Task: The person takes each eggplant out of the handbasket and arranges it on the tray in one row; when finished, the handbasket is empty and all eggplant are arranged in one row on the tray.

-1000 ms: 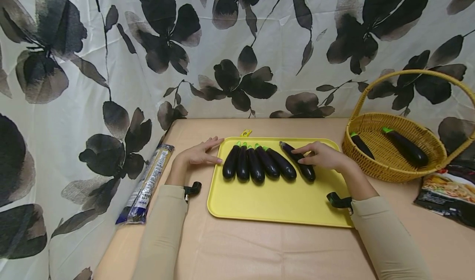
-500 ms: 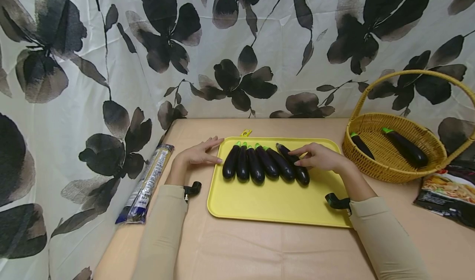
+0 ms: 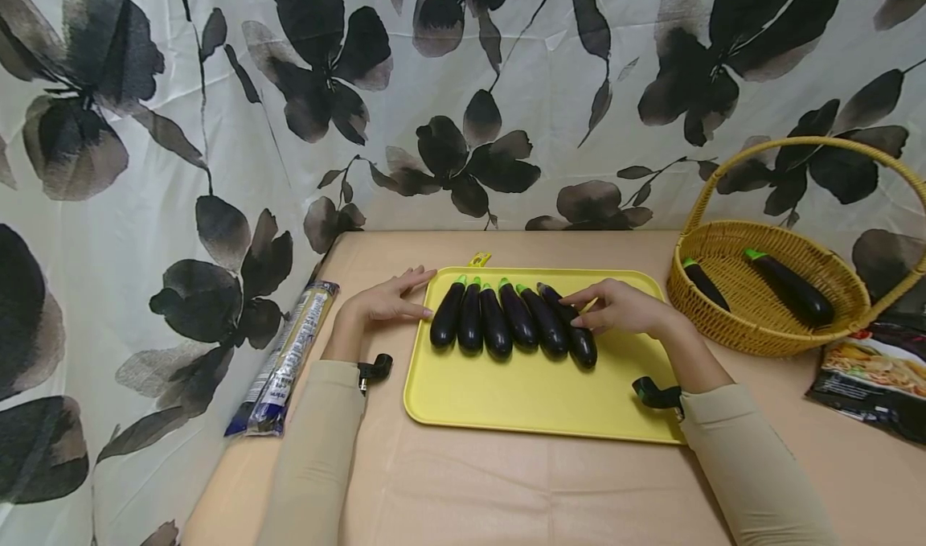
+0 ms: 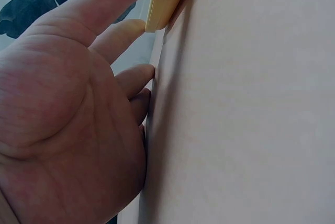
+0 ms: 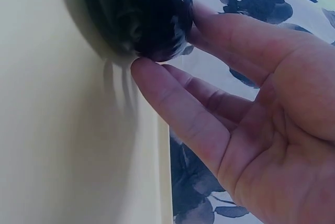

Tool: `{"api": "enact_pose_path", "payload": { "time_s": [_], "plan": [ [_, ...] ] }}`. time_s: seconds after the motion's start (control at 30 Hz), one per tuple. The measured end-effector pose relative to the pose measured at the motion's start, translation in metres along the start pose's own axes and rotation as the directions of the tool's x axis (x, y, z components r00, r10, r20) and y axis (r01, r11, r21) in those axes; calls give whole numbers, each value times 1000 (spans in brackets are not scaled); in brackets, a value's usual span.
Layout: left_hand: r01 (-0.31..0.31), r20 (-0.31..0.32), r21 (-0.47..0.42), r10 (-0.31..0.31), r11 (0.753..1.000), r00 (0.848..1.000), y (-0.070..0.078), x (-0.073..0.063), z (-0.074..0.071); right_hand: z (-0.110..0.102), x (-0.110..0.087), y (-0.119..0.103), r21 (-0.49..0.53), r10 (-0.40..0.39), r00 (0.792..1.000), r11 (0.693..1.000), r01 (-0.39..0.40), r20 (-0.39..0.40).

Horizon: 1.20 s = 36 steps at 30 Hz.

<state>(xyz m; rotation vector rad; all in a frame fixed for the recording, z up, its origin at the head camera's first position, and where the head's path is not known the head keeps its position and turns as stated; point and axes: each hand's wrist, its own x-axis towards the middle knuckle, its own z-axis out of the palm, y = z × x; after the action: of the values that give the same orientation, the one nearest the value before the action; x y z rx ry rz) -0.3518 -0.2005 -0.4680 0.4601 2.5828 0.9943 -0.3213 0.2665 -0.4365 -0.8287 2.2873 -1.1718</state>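
Several dark eggplants (image 3: 496, 325) with green stem ends lie side by side, slightly slanted, on a yellow tray (image 3: 506, 397). My right hand (image 3: 624, 305) touches the right-hand side of the last eggplant (image 3: 581, 345), its thumb and fingers nearly straight. In the right wrist view the fingertips (image 5: 144, 69) meet the rounded dark eggplant (image 5: 141, 14) just above the tray. My left hand (image 3: 383, 299) rests on the table at the tray's left edge with its fingers extended. The left wrist view has the thumb and a finger against the yellow tray's rim (image 4: 162, 4).
A wicker basket (image 3: 767, 333) with a tall handle stands at the right and holds two eggplants (image 3: 792, 289). A black food packet (image 3: 871, 377) lies before it. Long plastic packages (image 3: 289, 361) lie along the left table edge. A small yellow item (image 3: 479, 260) sits behind the tray.
My right hand has slid the last eggplant leftward against the others, and the row has shifted slightly left. The left hand has stayed at the tray's edge.
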Motion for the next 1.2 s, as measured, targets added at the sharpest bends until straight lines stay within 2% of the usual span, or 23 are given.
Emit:
{"api": "enact_pose_path", "payload": {
  "time_s": [0.33,0.57,0.8,1.2],
  "plan": [
    [-22,-3,-2,22,1000,1000,-2,2,0,-3,1,2,-18,5,1000,1000,-4,13],
    [-16,3,-1,16,1000,1000,-4,5,-1,-4,1,4,-10,12,1000,1000,-12,11],
    [-22,-3,-20,22,1000,1000,-2,2,-1,-4,1,5,-7,15,1000,1000,-15,15],
    [-24,4,1,24,1000,1000,-2,2,-2,-2,1,4,6,17,1000,1000,-17,18]
  ]
}}
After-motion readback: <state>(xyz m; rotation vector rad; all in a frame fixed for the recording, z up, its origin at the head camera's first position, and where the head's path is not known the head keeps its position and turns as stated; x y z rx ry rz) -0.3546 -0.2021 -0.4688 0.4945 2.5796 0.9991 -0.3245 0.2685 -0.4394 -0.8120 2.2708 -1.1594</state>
